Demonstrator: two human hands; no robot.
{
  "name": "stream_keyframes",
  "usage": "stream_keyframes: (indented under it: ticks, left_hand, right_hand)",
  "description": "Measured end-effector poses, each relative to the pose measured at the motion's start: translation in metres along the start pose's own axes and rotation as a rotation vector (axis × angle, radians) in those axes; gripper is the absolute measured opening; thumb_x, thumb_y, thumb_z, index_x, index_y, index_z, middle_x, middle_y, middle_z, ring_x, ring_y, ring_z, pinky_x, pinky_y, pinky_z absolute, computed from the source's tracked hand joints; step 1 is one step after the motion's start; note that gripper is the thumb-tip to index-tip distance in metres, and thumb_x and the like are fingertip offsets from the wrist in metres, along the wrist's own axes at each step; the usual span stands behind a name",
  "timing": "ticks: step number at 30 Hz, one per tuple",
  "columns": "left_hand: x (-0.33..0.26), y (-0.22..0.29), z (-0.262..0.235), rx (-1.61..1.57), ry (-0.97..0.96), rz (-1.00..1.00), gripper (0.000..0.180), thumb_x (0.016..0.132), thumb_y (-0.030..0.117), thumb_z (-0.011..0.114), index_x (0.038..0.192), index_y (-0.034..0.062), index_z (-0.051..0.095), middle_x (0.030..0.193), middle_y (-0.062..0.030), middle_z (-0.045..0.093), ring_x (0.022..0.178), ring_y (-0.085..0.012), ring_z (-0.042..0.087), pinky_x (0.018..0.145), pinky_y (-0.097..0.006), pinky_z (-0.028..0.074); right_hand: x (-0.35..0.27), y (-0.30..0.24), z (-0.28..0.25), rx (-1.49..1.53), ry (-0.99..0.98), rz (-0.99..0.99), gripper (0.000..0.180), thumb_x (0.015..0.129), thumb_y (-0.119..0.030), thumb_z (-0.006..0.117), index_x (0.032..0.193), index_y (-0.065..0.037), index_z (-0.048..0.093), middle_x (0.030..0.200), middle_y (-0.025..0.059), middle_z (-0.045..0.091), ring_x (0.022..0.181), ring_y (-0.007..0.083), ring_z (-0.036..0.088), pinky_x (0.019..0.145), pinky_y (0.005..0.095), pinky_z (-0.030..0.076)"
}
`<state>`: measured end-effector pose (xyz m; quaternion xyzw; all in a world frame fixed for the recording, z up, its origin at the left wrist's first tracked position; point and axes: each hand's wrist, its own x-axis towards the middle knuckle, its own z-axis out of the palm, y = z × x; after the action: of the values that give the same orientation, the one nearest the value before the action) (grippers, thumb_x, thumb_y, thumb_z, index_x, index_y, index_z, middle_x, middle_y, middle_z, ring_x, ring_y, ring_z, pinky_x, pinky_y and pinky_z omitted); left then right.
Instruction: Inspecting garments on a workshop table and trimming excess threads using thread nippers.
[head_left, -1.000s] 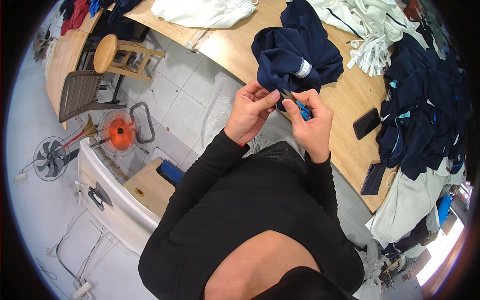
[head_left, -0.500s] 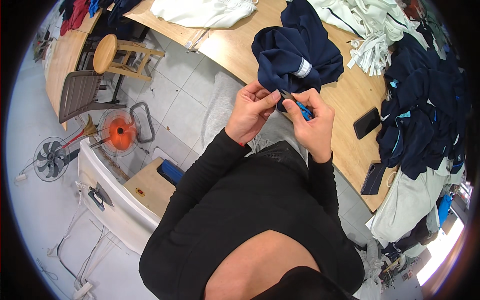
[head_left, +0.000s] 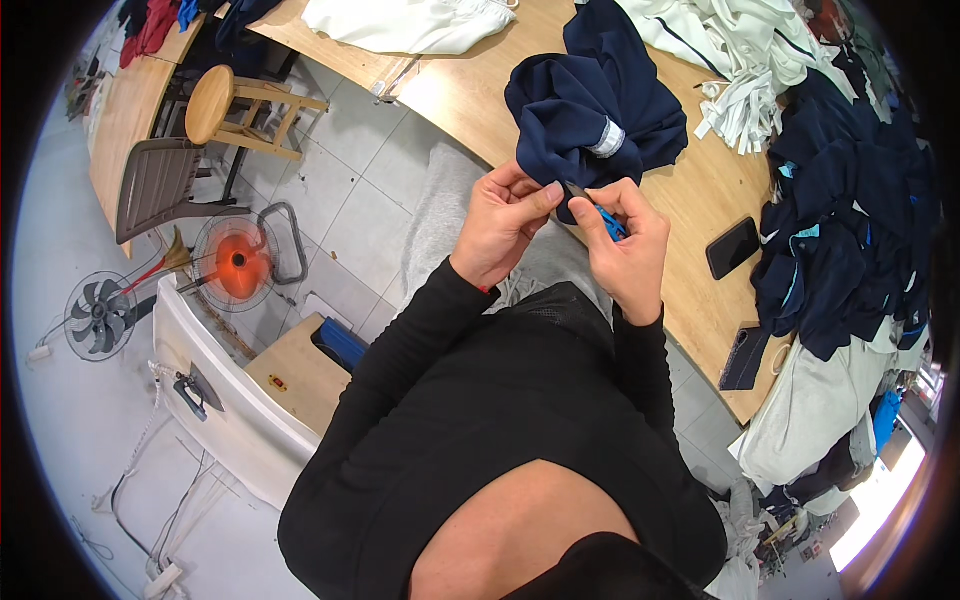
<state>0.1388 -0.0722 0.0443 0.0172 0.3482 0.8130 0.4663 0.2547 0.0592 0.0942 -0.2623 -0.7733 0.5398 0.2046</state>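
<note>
A navy garment (head_left: pixel 650 115) lies bunched at the near edge of the wooden table, with a white label or band (head_left: pixel 607 138) showing on it. My left hand (head_left: pixel 505 222) pinches the garment's near edge between thumb and fingers. In my right hand (head_left: pixel 630 245) is a pair of small thread snips (head_left: pixel 612 224) with blue handles. Their dark blades point left at the cloth, right beside my left thumb. The bit of cloth at the blade tips is too small to make out.
Right of my hands a black phone (head_left: pixel 733 248) lies on the table (head_left: pixel 690 215). Navy garments (head_left: pixel 845 210) are heaped beyond it, with white strips (head_left: pixel 745 108) above. At left stand a stool (head_left: pixel 210 107), a chair (head_left: pixel 165 190), an orange fan (head_left: pixel 238 262) and an ironing board (head_left: pixel 215 420) with an iron.
The snips' blades, spread apart before, now look closed together at the cloth. Both hands stay almost in the same place.
</note>
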Motion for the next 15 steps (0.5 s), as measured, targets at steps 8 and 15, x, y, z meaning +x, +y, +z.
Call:
stream_keyframes:
  ticks: [8, 15]
  left_hand:
    - [-0.0021, -0.0017, 0.0034, 0.150, 0.058, 0.103, 0.019, 0.096, 0.004, 0.084, 0.113, 0.0056, 0.078, 0.092, 0.0022, 0.078, 0.069, 0.0001, 0.055, 0.059, -0.020, 0.037]
    - [-0.0049, 0.0011, 0.0047, 0.221, 0.065, 0.148, 0.018, 0.094, 0.003, 0.086, 0.110, 0.0048, 0.079, 0.091, 0.0019, 0.078, 0.068, -0.0004, 0.054, 0.059, -0.021, 0.037]
  right_hand:
    - [0.0008, -0.0062, 0.0026, 0.020, 0.018, -0.025, 0.022, 0.096, -0.014, 0.085, 0.090, 0.000, 0.069, 0.068, 0.0019, 0.062, 0.063, 0.0052, 0.052, 0.056, 0.0257, 0.040]
    - [-0.0011, -0.0026, -0.0008, -0.025, 0.009, -0.022, 0.022, 0.096, -0.013, 0.085, 0.090, 0.000, 0.069, 0.068, 0.0015, 0.061, 0.063, 0.0050, 0.050, 0.056, 0.0257, 0.039]
